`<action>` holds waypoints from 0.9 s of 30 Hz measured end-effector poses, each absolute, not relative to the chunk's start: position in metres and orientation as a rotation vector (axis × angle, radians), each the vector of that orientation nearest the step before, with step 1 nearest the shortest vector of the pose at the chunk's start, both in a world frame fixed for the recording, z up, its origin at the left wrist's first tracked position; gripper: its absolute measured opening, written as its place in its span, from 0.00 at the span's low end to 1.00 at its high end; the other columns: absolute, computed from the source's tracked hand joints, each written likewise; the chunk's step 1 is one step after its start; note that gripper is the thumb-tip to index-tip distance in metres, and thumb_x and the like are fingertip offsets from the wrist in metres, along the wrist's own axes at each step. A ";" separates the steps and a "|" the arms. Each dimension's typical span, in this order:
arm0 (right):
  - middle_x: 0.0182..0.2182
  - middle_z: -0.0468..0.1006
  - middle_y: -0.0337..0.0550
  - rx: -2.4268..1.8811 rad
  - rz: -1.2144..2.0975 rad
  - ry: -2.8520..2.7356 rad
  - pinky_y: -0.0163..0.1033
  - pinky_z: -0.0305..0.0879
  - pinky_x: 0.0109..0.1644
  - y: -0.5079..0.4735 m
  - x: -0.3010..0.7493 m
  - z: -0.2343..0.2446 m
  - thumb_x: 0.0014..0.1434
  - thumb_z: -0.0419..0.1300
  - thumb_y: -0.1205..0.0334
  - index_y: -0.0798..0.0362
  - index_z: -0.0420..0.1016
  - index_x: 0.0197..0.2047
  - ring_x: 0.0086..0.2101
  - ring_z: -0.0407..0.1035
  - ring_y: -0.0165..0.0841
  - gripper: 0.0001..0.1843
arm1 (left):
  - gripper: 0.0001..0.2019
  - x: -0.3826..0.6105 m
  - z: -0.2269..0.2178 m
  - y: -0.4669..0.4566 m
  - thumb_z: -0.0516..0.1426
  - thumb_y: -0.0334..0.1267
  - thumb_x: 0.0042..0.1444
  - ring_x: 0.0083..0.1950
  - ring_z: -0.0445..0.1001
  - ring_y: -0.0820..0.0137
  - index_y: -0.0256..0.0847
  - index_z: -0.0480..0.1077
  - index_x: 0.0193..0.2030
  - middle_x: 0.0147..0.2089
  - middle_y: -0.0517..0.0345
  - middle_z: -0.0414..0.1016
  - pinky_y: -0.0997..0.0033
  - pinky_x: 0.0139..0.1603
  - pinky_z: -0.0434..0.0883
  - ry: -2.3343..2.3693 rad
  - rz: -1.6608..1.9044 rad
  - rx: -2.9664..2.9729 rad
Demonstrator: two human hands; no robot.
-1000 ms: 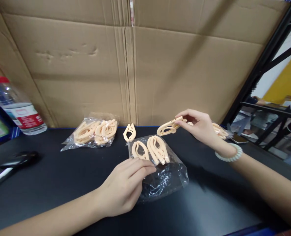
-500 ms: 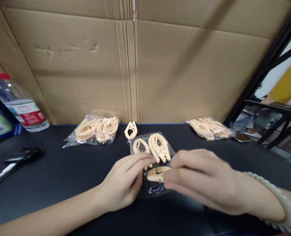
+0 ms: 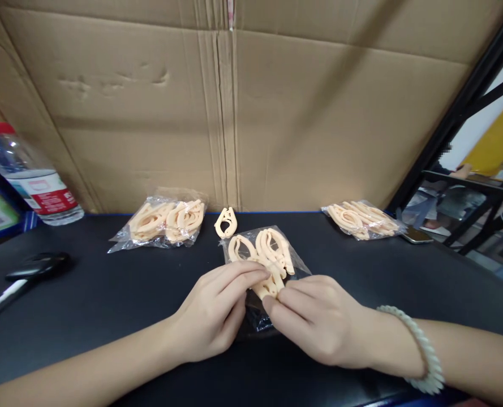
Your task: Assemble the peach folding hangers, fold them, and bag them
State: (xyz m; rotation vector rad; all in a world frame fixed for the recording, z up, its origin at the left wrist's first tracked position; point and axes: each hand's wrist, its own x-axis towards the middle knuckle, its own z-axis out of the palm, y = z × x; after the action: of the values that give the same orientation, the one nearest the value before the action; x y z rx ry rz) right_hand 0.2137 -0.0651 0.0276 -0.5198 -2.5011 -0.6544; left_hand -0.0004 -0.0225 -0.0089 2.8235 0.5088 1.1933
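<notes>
A clear plastic bag [image 3: 259, 321] lies in front of me with several cream folding hangers [image 3: 276, 247] inside its far part. My left hand [image 3: 213, 311] is closed on the near left side of the bag, its fingertips pinching around the bag's mouth. Between the two hands is another cream folding hanger [image 3: 266, 288], pointing into the bag. My right hand [image 3: 325, 319] grips this hanger's near end with thumb and fingers. Fingers hide part of the hanger and of the bag's opening.
A loose folding hanger [image 3: 226, 223] lies behind the bag. Filled bags of hangers stand at the back left [image 3: 166, 220] and back right [image 3: 364, 219], the latter beside a phone [image 3: 418, 235]. At left are a water bottle [image 3: 43, 186] and a black device [image 3: 39, 265]. Cardboard [image 3: 319, 113] walls the back.
My right hand has brought the hanger down and forward, turning it so it now points into the bag among the others. The left hand has stayed almost still on the bag.
</notes>
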 end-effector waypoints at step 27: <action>0.44 0.79 0.49 -0.814 -0.102 -2.385 0.49 0.68 0.52 0.064 0.230 0.028 0.59 0.51 0.76 0.55 0.72 0.49 0.46 0.70 0.39 0.17 | 0.24 -0.002 -0.008 -0.023 0.49 0.19 0.50 0.50 0.74 0.62 0.36 0.67 0.54 0.50 0.48 0.76 0.62 0.49 0.72 0.428 1.113 2.876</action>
State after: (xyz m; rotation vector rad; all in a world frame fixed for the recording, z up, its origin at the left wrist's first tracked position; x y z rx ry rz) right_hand 0.2304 0.0640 0.0285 -0.8138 -2.3848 -0.1021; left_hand -0.0019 -0.0231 -0.0085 2.8764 0.4280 1.1129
